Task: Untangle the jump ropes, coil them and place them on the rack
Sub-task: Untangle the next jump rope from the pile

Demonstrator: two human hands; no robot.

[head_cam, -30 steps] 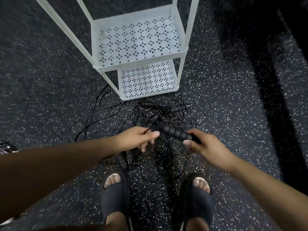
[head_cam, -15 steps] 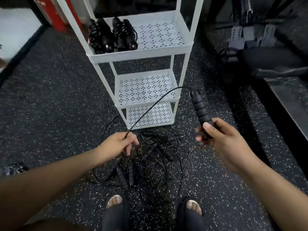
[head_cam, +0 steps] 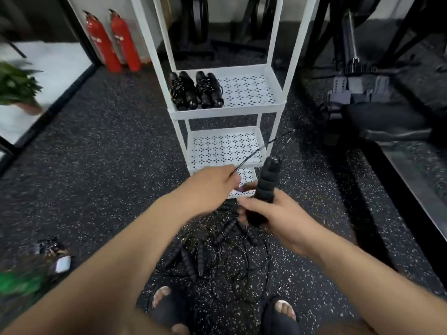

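The right hand has its fingers wrapped round the lower end of a black ribbed jump-rope handle, which stands nearly upright out of the fist. Just beside it, the left hand pinches the thin black cord. The cord runs from that pinch up and away to the right; its far end is blurred. Below both grips, the tangle of jump ropes lies on the speckled floor, just ahead of two dark sandals. Beyond the hands stands the white rack, with coiled ropes on the left of its upper shelf. Further off to the left are two red fire extinguishers and a potted plant.
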